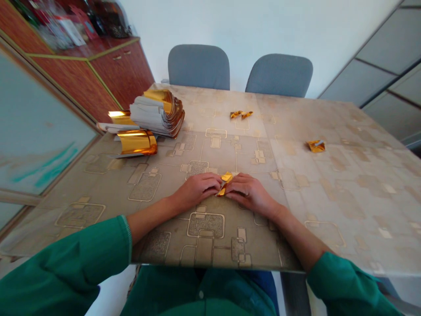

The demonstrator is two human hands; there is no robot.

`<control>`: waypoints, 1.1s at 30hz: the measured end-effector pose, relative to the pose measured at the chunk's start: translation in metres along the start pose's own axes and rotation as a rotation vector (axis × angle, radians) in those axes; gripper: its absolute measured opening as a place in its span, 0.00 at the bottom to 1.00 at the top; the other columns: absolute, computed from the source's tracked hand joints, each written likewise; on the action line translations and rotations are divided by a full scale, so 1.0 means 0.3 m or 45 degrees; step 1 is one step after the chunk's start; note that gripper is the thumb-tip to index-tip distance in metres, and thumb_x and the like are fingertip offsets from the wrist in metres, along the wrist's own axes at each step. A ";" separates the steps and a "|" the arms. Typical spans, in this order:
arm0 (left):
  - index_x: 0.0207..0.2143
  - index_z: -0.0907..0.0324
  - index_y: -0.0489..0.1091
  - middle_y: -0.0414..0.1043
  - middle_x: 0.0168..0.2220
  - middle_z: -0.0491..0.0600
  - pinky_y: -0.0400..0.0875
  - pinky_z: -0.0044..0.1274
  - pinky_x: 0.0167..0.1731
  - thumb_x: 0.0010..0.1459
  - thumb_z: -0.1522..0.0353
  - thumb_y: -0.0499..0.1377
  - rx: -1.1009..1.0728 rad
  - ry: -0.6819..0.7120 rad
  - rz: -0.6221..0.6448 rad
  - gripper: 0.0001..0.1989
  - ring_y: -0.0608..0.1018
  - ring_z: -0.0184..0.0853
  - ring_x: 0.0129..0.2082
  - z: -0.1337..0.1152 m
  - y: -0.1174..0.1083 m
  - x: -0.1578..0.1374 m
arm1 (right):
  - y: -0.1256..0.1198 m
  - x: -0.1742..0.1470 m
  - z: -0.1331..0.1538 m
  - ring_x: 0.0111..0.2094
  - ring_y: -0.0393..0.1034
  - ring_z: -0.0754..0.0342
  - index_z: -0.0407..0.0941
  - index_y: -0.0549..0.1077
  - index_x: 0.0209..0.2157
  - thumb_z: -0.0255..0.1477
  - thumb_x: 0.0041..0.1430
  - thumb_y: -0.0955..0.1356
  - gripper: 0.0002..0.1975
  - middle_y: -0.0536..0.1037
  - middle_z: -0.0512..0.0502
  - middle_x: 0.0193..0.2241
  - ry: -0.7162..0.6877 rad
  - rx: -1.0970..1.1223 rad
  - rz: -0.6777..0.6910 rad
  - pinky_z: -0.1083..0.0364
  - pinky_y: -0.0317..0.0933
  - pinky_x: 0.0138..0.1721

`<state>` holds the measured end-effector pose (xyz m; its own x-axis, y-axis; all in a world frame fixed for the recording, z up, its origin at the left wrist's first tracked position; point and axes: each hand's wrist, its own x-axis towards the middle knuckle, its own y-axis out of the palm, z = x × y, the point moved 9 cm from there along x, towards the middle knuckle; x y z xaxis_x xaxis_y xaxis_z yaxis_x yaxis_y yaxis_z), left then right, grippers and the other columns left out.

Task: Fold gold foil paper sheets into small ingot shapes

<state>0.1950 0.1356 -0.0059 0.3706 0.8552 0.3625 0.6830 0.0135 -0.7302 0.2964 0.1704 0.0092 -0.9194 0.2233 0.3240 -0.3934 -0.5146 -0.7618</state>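
A small piece of folded gold foil paper (226,177) lies between my hands over the near middle of the table. My left hand (204,188) pinches its left side, and my right hand (250,192) grips the right side with bent fingers. The fingertips cover part of the paper, so its full shape is hidden. Further back rest two small folded gold pieces (241,115) close together. Another folded gold piece (315,146) sits by itself to the right.
A thick stack of gold foil paper sheets (149,115) stands at the back left, with a curled gold sheet (136,142) in front. Two grey chairs (199,66) are behind the patterned tablecloth (210,245). A wooden cabinet (112,74) stands beyond the table's left corner.
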 end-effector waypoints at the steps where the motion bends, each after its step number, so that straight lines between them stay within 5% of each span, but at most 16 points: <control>1: 0.36 0.60 0.73 0.75 0.44 0.51 0.72 0.26 0.49 0.66 0.70 0.56 0.003 0.010 -0.010 0.07 0.77 0.34 0.46 -0.002 0.002 -0.001 | 0.002 0.004 -0.006 0.43 0.72 0.53 0.48 0.76 0.41 0.28 0.67 0.66 0.06 0.80 0.47 0.41 0.019 0.013 -0.001 0.51 0.62 0.47; 13: 0.35 0.60 0.69 0.72 0.43 0.50 0.70 0.27 0.47 0.66 0.72 0.55 0.023 -0.062 0.017 0.05 0.74 0.35 0.45 0.001 0.022 0.000 | 0.024 0.010 -0.053 0.32 0.64 0.54 0.45 0.69 0.33 0.23 0.60 0.70 0.06 0.73 0.52 0.27 0.203 -0.050 -0.144 0.56 0.55 0.37; 33: 0.40 0.59 0.72 0.73 0.45 0.51 0.69 0.30 0.50 0.67 0.68 0.55 0.203 -0.058 0.055 0.07 0.74 0.38 0.48 -0.018 0.046 0.003 | 0.032 0.001 -0.075 0.31 0.62 0.54 0.46 0.66 0.31 0.22 0.58 0.70 0.09 0.71 0.53 0.26 0.249 -0.088 -0.216 0.56 0.53 0.37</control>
<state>0.2083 0.1337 -0.0125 0.3664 0.8791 0.3048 0.5572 0.0550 -0.8285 0.2925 0.1841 -0.0107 -0.8194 0.4606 0.3413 -0.5348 -0.3999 -0.7443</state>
